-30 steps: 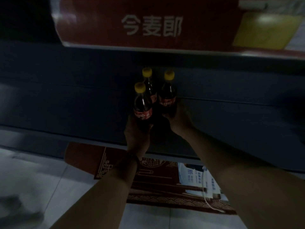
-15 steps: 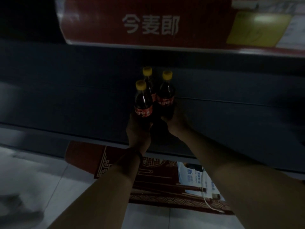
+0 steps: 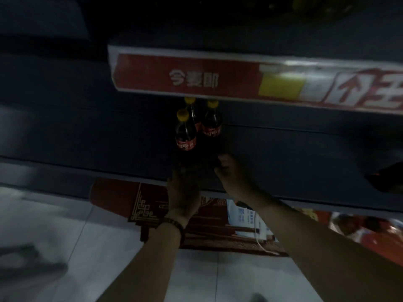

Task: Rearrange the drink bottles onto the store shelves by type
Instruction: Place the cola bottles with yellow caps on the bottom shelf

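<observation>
The left hand (image 3: 183, 190) is reaching up to the base of the front cola bottle (image 3: 185, 132); its fingers are lying in deep shadow around the bottom of the bottle, so whether they are closed on it or merely touching it cannot be told. A dark beaded bracelet (image 3: 174, 225) is sitting on that wrist. The right hand (image 3: 231, 171) is hovering just beside the bases of the bottles with its fingers curled loosely together; it seems to be holding nothing, though the dim light is making contact with the right-hand bottle (image 3: 211, 122) hard to judge.

Three cola bottles with yellow caps and red labels are standing upright in a tight cluster on the dark shelf (image 3: 87, 138): one in front on the left, one on the right, and a third (image 3: 192, 110) behind and between them, its cap just under the shelf edge above. That upper edge is carrying a red price strip (image 3: 196, 77) with white characters and a yellow tag (image 3: 281, 88).

Below the shelf, a red patterned carton (image 3: 122, 199) is lying on the pale tiled floor (image 3: 65, 247), with a white cable (image 3: 259, 243) trailing across printed packaging next to it.
</observation>
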Action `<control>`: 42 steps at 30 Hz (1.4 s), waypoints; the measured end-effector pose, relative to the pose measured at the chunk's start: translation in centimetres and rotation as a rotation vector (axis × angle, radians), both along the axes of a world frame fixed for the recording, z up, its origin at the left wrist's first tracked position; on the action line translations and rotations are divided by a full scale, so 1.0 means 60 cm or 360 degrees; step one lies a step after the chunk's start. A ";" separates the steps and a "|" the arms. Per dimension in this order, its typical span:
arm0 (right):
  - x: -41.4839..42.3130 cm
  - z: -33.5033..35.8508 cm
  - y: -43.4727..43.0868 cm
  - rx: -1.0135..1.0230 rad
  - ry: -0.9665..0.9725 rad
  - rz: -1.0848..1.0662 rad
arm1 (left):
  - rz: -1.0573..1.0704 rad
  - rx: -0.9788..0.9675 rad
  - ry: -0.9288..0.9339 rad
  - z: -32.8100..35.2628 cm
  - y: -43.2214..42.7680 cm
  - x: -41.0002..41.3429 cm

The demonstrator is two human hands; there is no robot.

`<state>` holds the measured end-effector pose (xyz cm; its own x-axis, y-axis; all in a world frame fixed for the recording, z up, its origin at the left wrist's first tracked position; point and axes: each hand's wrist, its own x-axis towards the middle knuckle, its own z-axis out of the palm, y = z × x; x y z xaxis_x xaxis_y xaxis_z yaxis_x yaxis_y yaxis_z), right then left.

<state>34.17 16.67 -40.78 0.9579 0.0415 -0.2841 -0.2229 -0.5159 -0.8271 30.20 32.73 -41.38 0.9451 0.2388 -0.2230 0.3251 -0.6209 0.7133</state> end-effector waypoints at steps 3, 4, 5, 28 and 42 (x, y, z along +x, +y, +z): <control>-0.086 0.097 -0.018 -0.0106 0.0122 0.0143 | -0.0302 -0.0006 0.0186 0.093 0.005 -0.078; -0.115 0.141 -0.024 -0.0141 0.0172 0.0161 | -0.0363 -0.0007 0.0201 0.138 0.007 -0.098; -0.145 0.183 -0.029 -0.0185 0.0176 0.0180 | -0.0388 -0.0009 0.0237 0.189 0.006 -0.118; -0.250 0.769 -0.594 -0.0822 -0.0398 -0.0433 | -0.1368 0.0333 -0.0463 0.754 -0.508 -0.116; -0.004 0.730 -0.906 -0.1332 -0.0084 -0.0072 | -0.1307 0.0507 0.0077 0.724 -0.763 -0.031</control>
